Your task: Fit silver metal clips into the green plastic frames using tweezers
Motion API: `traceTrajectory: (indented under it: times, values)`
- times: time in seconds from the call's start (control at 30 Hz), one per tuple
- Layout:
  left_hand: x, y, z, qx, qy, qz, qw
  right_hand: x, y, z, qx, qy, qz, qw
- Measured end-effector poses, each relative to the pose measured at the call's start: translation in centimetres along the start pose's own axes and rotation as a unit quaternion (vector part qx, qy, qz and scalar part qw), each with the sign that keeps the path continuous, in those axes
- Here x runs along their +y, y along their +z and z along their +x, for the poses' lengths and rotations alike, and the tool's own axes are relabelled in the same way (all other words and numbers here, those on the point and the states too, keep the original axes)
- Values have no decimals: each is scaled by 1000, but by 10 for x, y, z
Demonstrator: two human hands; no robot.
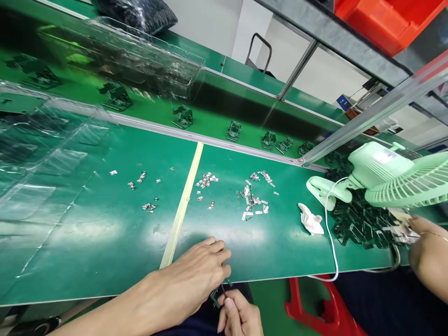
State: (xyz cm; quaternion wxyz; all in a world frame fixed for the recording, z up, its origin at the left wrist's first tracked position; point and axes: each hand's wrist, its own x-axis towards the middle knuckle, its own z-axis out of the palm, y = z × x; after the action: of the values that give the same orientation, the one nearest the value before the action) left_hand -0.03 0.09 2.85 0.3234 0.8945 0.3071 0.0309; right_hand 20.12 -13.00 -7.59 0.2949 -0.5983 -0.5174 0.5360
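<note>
My left hand (pixel 206 263) is at the table's front edge, palm down with its fingers curled. From beneath it sticks out a small dark plastic part (pixel 215 297) with thin arms, partly hidden by my fingers. Just below the edge, my right hand (pixel 241 313) is closed, thumb and finger pinched at that same part. Small shiny metal pieces lie on the green table beyond my hands: a heap of flat plates (pixel 254 200), a cluster (pixel 206 179) by the yellow tape (pixel 182 210), and a looser scatter (pixel 150 206) left of it.
Dark plastic parts stand spaced along the green belt (pixel 210 126) behind a metal rail. At right are a pile of such parts (pixel 364 224), a green fan (pixel 381 172) with a white cable, crumpled tissue (pixel 311 220) and a co-worker's hand (pixel 429 252). Clear plastic trays (pixel 42 154) lie left; a red stool (pixel 322 303) stands below.
</note>
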Motion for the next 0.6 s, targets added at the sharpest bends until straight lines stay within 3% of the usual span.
traceTrajectory:
  times: [0.4, 0.6]
  values:
    - [-14, 22, -5, 18, 19, -31, 999, -14, 11, 5, 67, -90, -97, 989]
    - [-10, 10, 2, -17, 1, -41, 999, -23, 14, 10, 81, -93, -128, 984]
